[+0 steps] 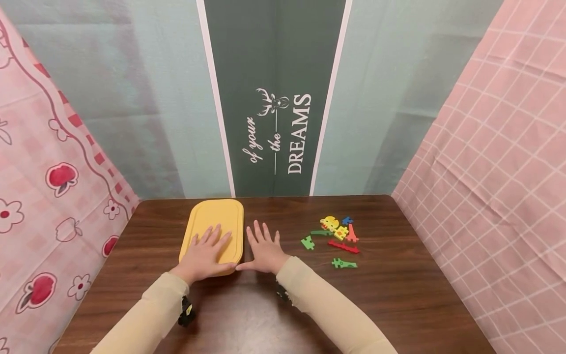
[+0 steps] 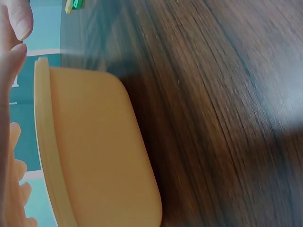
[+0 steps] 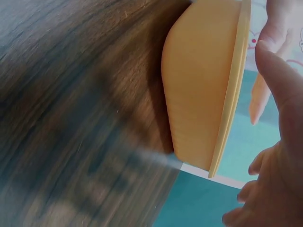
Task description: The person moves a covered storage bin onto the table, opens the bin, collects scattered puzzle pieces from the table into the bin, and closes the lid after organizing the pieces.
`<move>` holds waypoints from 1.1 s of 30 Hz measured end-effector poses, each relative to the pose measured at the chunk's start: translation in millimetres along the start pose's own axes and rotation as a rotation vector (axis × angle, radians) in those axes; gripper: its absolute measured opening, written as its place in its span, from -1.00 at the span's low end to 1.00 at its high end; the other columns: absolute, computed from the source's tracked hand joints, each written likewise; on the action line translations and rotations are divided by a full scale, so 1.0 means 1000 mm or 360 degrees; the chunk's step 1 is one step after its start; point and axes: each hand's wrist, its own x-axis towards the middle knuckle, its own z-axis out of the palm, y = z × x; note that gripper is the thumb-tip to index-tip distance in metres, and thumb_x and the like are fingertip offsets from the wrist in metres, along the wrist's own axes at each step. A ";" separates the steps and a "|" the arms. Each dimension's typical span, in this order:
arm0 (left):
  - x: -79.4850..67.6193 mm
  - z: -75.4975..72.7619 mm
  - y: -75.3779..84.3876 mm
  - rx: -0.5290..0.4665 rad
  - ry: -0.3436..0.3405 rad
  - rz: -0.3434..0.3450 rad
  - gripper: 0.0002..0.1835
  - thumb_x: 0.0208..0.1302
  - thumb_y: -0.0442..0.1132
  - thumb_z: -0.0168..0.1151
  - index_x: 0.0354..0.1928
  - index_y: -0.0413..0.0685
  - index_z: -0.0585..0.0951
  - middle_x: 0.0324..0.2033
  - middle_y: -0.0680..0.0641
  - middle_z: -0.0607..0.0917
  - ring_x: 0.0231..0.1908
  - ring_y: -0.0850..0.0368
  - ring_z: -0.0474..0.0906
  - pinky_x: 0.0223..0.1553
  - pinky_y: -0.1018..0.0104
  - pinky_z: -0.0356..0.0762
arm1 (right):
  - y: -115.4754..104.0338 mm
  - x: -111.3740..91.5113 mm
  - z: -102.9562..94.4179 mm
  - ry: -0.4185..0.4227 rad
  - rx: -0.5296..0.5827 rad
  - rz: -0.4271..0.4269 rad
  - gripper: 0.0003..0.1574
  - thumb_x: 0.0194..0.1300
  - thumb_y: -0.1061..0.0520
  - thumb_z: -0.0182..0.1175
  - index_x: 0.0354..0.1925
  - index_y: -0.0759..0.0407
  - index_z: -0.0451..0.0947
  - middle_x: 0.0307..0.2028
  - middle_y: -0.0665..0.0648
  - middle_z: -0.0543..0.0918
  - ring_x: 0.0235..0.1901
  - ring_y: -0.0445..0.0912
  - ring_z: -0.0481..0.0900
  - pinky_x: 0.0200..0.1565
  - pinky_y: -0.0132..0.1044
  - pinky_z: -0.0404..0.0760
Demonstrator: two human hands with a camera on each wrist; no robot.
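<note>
A yellow lidded box (image 1: 219, 215) stands on the left side of the table, its lid on top and its deep side wall (image 2: 99, 142) facing the left wrist camera. My left hand (image 1: 205, 253) lies over the lid with its fingers spread. Just right of the box is my right hand (image 1: 264, 250), fingers straight and fanned out, its thumb reaching to the box's near right corner. The two thumbs meet closely there. In the right wrist view the right hand (image 3: 279, 175) is beside the lid's edge, with nothing in its fingers.
Several foam-like puzzle pieces lie right of my right hand: a yellow animal head (image 1: 329, 223), a yellow body piece (image 1: 341, 232), a red strip (image 1: 344, 246), an orange piece (image 1: 352, 233), a blue piece (image 1: 347, 221) and green pieces (image 1: 344, 263). Fabric curtains (image 1: 486, 147) border the wooden table (image 1: 398, 295).
</note>
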 end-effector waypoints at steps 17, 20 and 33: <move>-0.014 0.001 -0.024 -0.0021 0.0043 -0.0222 -0.05 0.11 0.49 -0.13 0.40 0.00 0.21 0.39 -0.31 0.02 0.34 -0.37 -0.14 0.16 -0.41 -0.15 | -0.033 0.020 0.013 -0.0037 0.0005 -0.0066 0.46 -0.15 -0.68 0.03 0.47 0.09 -0.16 0.44 0.25 -0.26 0.41 0.13 -0.26 0.19 0.32 -0.01; -0.016 0.005 -0.026 -0.0072 0.0045 -0.0319 -0.05 0.13 0.47 -0.12 0.39 -0.05 0.21 0.38 -0.36 0.01 0.32 -0.43 -0.16 0.12 -0.45 -0.13 | -0.038 0.023 0.017 -0.0039 0.0043 -0.0067 0.51 -0.19 -0.70 0.04 0.46 0.12 -0.17 0.44 0.27 -0.29 0.41 0.13 -0.29 0.18 0.33 0.01; -0.018 0.025 -0.033 -0.0145 0.0161 -0.0373 -0.16 0.19 0.40 -0.11 0.35 -0.04 0.30 0.35 -0.37 0.10 0.27 -0.54 -0.13 0.04 -0.47 0.06 | -0.050 0.017 0.037 0.0160 0.0176 0.0035 0.51 -0.20 -0.65 0.12 0.41 0.31 -0.02 0.42 0.35 -0.26 0.40 0.16 -0.23 0.24 0.02 0.19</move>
